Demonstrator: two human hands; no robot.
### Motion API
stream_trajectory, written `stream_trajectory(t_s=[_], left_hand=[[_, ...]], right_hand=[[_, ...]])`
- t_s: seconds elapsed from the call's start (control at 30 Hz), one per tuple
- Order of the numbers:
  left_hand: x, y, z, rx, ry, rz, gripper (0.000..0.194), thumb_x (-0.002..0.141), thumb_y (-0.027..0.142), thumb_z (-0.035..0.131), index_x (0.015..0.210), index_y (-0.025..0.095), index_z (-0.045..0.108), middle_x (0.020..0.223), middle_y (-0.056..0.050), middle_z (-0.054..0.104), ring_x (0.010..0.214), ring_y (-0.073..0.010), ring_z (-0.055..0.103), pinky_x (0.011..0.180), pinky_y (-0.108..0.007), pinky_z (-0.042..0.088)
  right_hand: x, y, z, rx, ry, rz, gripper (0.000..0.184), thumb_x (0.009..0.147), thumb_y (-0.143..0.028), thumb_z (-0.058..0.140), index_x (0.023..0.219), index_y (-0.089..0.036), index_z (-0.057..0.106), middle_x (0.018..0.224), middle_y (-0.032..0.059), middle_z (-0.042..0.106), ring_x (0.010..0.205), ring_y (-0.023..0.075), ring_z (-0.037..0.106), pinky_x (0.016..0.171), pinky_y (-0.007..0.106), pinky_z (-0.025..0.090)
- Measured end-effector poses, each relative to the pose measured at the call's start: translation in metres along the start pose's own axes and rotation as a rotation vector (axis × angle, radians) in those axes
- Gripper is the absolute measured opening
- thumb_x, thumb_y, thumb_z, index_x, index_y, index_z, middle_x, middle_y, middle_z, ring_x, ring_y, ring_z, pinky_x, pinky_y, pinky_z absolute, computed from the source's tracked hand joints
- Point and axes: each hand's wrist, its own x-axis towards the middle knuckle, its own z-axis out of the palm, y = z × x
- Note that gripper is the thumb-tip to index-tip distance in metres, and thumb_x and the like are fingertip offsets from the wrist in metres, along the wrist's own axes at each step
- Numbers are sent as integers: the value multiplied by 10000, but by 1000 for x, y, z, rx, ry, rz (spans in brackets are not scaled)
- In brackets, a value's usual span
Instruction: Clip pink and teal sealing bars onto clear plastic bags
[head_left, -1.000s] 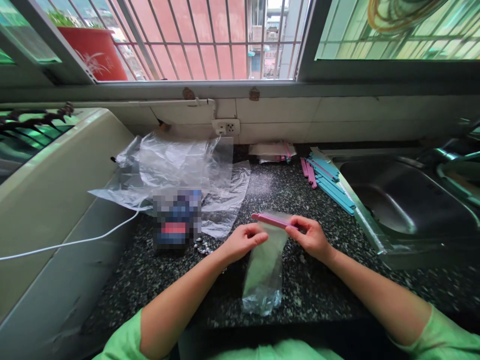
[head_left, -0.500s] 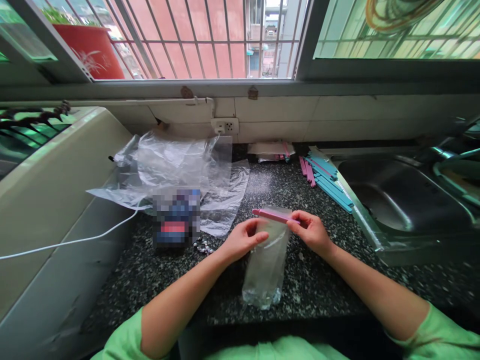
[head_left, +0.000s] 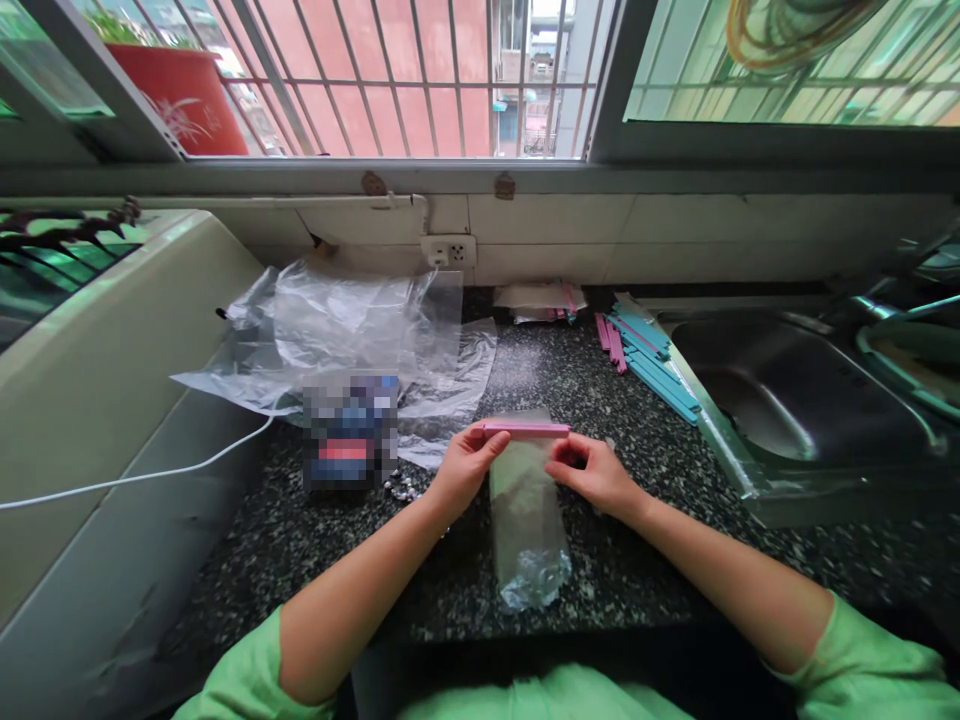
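A pink bag-sealing clip lies level across the upper part of a clear plastic bag. The bag hangs down toward me over the dark counter, its crinkled bottom end near the front edge. My left hand is closed on the clip's left end, thumb in front. Just below the clip's right end, my right hand has its curled fingers at the bag's right edge, with the thumb over the plastic. Part of its fingers is hidden.
Loose plastic bags lie at the left beside a blurred dark object and a white cable. Blue clips and pink clips are piled by the metal sink. Flat packets lie by the wall.
The clip has gone from slanted to level and shifted left. My left hand has moved up onto its left end, while my right hand has come off its right end to the bag's edge.
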Motion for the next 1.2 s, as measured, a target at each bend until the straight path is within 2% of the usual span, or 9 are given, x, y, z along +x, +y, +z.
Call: stream_trajectory(t_s=[0.13, 0.3, 0.43, 0.53, 0.73, 0.87, 1.0, 1.1, 1.2], left_hand=[[0, 2, 1, 54, 48, -22, 412, 523, 485, 746, 727, 140, 652, 706, -16, 653, 684, -134, 547, 722, -268, 428], [-1, -1, 2, 113, 27, -30, 432, 519, 516, 731, 710, 136, 657, 698, -19, 658, 678, -138, 546, 710, -269, 426], [-3, -5, 3, 164, -63, -90, 436, 529, 479, 734, 780, 129, 670, 731, -33, 673, 685, -150, 563, 683, -265, 429], [-1, -6, 6, 259, -158, -182, 354, 537, 411, 732, 724, 117, 672, 660, -28, 660, 623, -144, 555, 618, -252, 417], [28, 14, 10, 297, -207, -311, 140, 492, 219, 685, 585, 129, 631, 521, 11, 608, 473, -96, 503, 493, -205, 356], [68, 41, 9, 346, -2, -246, 71, 488, 132, 636, 534, 129, 582, 445, 20, 549, 382, -78, 456, 412, -194, 335], [118, 60, 9, 336, 163, -153, 115, 531, 82, 601, 540, 147, 506, 418, 41, 494, 370, -82, 472, 403, -188, 365], [156, 64, 13, 317, 319, -54, 121, 594, 45, 563, 649, 143, 518, 445, 57, 469, 374, -71, 468, 395, -169, 353], [191, 62, 20, 292, 449, 38, 211, 691, 47, 511, 884, 126, 545, 516, 59, 472, 375, -50, 438, 408, -163, 367]], right_hand=[[3, 6, -6, -198, 252, -213, 413, 689, -400, 664, 1033, -206, 543, 814, 24, 632, 649, 142, 546, 653, 291, 455], [4, 10, -7, -583, 265, -463, 120, 799, -300, 568, 846, -215, 639, 771, 37, 687, 724, 178, 594, 686, 320, 392], [8, 18, -9, -580, 328, -394, 139, 816, -282, 540, 863, -211, 650, 769, 30, 687, 684, 163, 595, 660, 297, 395], [18, 26, -18, -569, 394, -326, 159, 815, -293, 532, 852, -198, 654, 760, 31, 676, 622, 150, 574, 647, 286, 401], [58, 37, -44, -736, 497, -315, 179, 789, -307, 552, 826, -177, 668, 732, 51, 675, 652, 174, 579, 643, 286, 369], [96, 34, -62, -760, 587, -189, 219, 789, -331, 545, 821, -158, 675, 743, 74, 678, 684, 194, 584, 636, 282, 360], [140, 28, -78, -766, 704, 68, 255, 786, -377, 541, 866, -175, 675, 796, 75, 688, 729, 202, 590, 607, 264, 329], [170, 29, -85, -771, 759, 156, 270, 793, -390, 521, 863, -177, 671, 810, 77, 690, 721, 201, 590, 590, 258, 304], [194, 34, -87, -778, 790, 194, 284, 806, -393, 500, 876, -174, 666, 824, 83, 690, 726, 202, 592, 596, 262, 295]])
